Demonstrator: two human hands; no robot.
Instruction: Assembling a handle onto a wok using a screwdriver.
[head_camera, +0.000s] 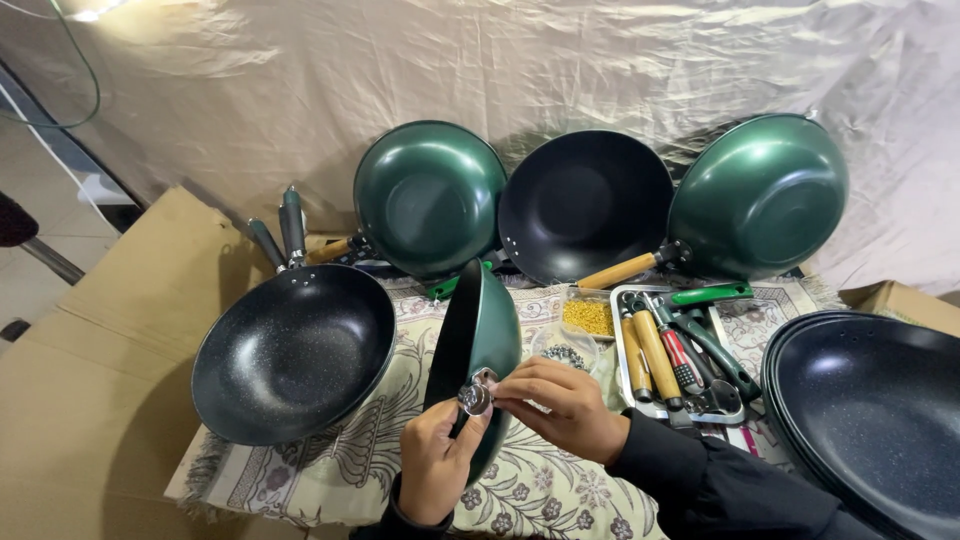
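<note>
Green enamel outside and dark non-stick inside, the wok (478, 345) stands on its rim near the front edge of the table (560, 490), tipped edge-on toward the camera. The left hand (437, 468) props it from below, thumb and fingers (466, 437) closed against the small metal bracket (477, 393) at the rim. The right hand (560, 405) meets it from the other side, its fingers (512, 388) pinched narrow on the same bracket.

It is probably a stiff metal pan of moderate weight. The glossy coat looks slippery, and a bowl balanced on its rim will likely roll if let go. The rim beside the bracket seems the surest hold, since no handle is on it.

A tray (625, 300) of loose handles lies toward the right edge, beside small containers (587, 315); another dark wok (293, 352) rests at the left edge.
</note>
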